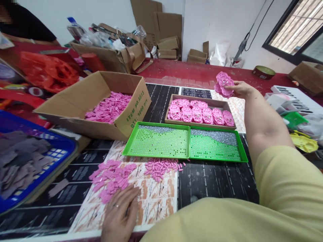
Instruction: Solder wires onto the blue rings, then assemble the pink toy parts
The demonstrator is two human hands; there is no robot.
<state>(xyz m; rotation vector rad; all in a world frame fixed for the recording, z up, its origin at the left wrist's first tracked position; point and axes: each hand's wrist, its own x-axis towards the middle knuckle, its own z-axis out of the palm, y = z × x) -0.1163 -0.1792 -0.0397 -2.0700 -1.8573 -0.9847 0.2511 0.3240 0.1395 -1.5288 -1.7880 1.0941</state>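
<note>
My right hand (241,89) is raised at the end of my stretched arm, pinching pink scalloped plastic pieces (223,82) with small shiny metal parts in the middle. Below it lies a shallow cardboard box (202,97) holding several similar pink pieces in rows. My left hand (121,210) rests at the near edge of the table, palm down with its fingers stretched out. Just beyond its fingertips is a loose pile of flat pink plastic parts (113,176). To the right of that pile lies a heap of small pink cylinder-like parts (158,168).
Two green trays (189,143) with small silvery metal parts lie mid-table. A large carton (133,111) of pink parts stands left of them. A blue basket (69,158) with greyish pieces is nearer left. Tape (263,72) sits back right. Part of another person (27,23) shows upper left.
</note>
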